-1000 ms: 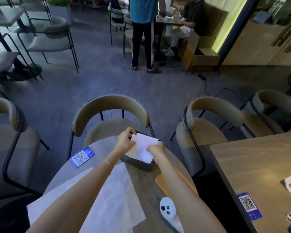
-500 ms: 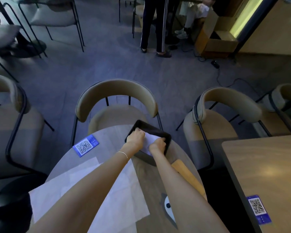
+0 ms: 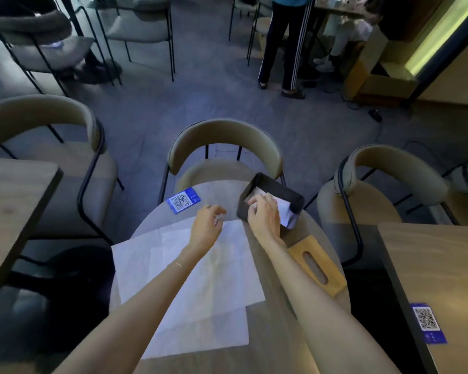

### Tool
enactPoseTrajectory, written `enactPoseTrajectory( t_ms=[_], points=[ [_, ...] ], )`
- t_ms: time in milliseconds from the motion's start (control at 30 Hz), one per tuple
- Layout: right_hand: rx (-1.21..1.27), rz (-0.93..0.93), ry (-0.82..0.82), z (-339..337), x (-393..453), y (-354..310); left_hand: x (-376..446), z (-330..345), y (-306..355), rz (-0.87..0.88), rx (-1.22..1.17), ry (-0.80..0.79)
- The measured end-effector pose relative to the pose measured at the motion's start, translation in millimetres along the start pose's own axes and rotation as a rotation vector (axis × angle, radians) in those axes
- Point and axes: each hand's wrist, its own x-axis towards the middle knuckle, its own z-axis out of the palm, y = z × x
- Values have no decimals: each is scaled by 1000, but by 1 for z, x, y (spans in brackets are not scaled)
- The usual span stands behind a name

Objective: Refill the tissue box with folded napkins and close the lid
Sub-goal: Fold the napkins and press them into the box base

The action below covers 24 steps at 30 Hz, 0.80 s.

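Head view: round table, seen from above, both bare arms reaching forward.
Tissue box: dark, open-topped, at the far right edge of the table, just in front of a chair back.
Folded napkin: white, sitting inside the box, one corner poking over the near right wall.
Right hand: over the near end of the box, fingers curled down onto the napkin, pressing rather than pinching; not clenched around anything.
Left hand: loose and empty, fingers half curled, hovering above the far edge of the flat napkins, apart from the box.
Flat napkins: large unfolded white sheets overlapping in the middle of the table, under the left forearm.
Lid: wooden, slotted, lying flat on the table to the right of the right forearm, near the box but not on it.
Task thing against grip: napkin directly beneath the right fingertips, touching; the next sheets just below the left hand.
Stage, as a judgement: refilling under way, lid not yet on.
Risk: protruding corner likely to catch under the lid and stop it seating.
Risk: box near the table edge; a hard push could slide it off.
Risk: left forearm could drag or crease the loose sheets.
QR card: blue, left of the box, clear of both hands.
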Motion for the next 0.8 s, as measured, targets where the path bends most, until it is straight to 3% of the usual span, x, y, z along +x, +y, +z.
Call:
enactPoseTrajectory(
  t_ms=[100, 200, 467, 800],
  points=[
    [-94, -219, -199, 20, -32, -11, -44, -4, -41, -101, 28, -14],
    [-246, -208, -456, 43, -56, -2, -76, -7, -68, -178, 124, -97],
    [-266, -47, -470, 44, -61, 28, -89, -23, -91, -180, 192, -105],
    [-315, -87, -552, 33, -44, 46, -83, -19, -94, -93, 328, -190]
  ],
)
